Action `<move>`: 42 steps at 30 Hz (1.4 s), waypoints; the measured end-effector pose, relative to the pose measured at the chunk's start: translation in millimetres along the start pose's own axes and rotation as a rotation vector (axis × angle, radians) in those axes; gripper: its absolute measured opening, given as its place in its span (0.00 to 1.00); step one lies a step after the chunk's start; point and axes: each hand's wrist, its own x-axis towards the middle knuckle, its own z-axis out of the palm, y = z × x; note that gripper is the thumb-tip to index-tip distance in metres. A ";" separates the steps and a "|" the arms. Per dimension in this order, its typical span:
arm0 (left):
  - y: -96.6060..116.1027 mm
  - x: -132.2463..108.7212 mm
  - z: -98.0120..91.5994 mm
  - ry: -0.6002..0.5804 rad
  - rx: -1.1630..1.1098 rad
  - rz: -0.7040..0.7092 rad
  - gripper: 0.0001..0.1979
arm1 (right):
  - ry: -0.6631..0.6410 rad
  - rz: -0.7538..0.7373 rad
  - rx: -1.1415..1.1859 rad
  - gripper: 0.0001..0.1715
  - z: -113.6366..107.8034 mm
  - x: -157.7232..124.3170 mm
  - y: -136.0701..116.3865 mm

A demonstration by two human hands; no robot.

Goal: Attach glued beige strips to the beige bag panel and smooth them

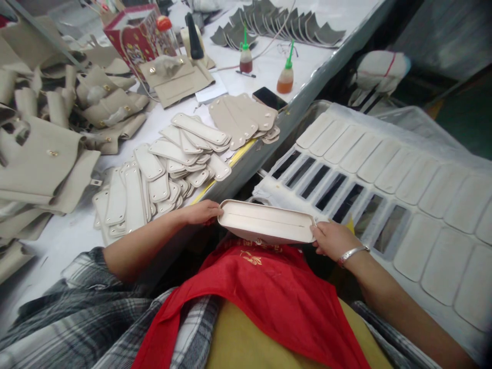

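A beige leather bag body (265, 221) is held level above my lap, with a long pale rectangular face turned up toward me and a thin lengthwise line on it. My left hand (204, 212) pinches its left end. At the opposite end my right hand (331, 239) grips the corner, thumb on the near edge; a silver bangle circles that wrist. The bag's lower side is mostly hidden from view. Left of my left hand lies a heap of pale strips with metal studs at their corners (134, 195).
Beige bags (42, 159) pile up on the left of the white table. Farther back stand green-tipped bottles (285, 77), a phone (269, 98) and a red paper bag (130, 38). To my right, a white slotted rack (384, 179) carries rows of pale panels.
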 end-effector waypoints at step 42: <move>93.3 60.5 138.0 0.187 0.990 0.958 0.13 | 0.011 0.015 0.711 0.20 15.0 -4.5 19.5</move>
